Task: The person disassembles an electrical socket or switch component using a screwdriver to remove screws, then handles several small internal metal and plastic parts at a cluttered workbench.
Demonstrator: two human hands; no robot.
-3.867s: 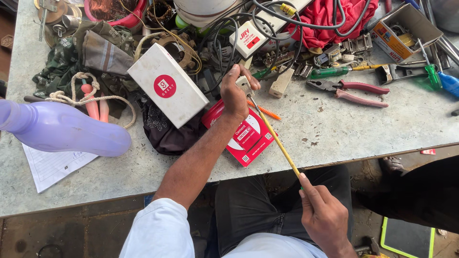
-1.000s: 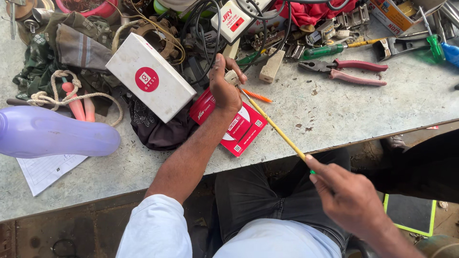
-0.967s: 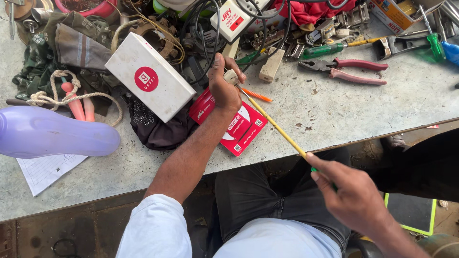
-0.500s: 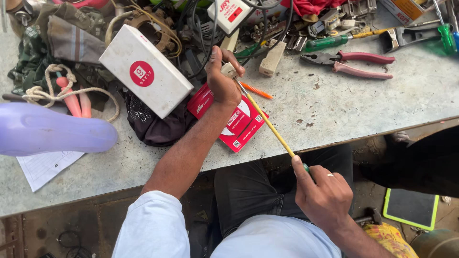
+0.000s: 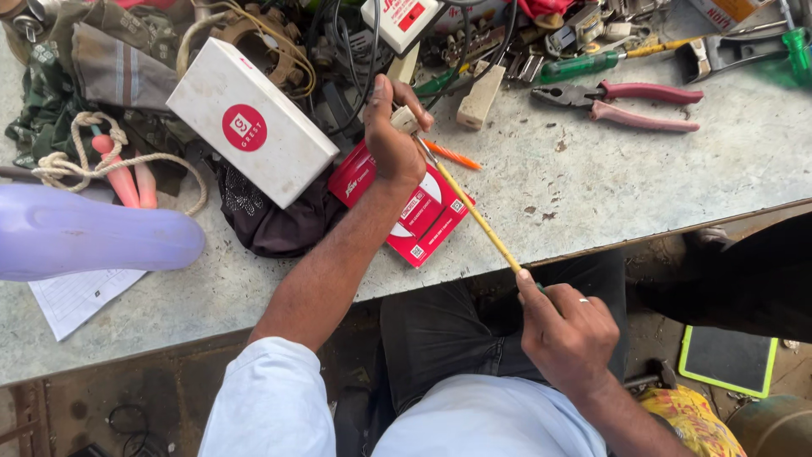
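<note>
Left hand point(image 5: 391, 140) pinches small beige part point(image 5: 404, 119) – right hand point(image 5: 565, 326) clenched round yellow rod point(image 5: 474, 213) over red box point(image 5: 406, 211).

Cluttered grey workbench point(image 5: 592, 195), perhaps stone

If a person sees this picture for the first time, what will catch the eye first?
First comes the long yellow screwdriver, stretched between the left hand, which pinches a small pale part at its tip, and the right hand, which grips its handle near the table's edge. Then the large white box on the cluttered upper left, and the lilac plastic object at the far left.
</note>
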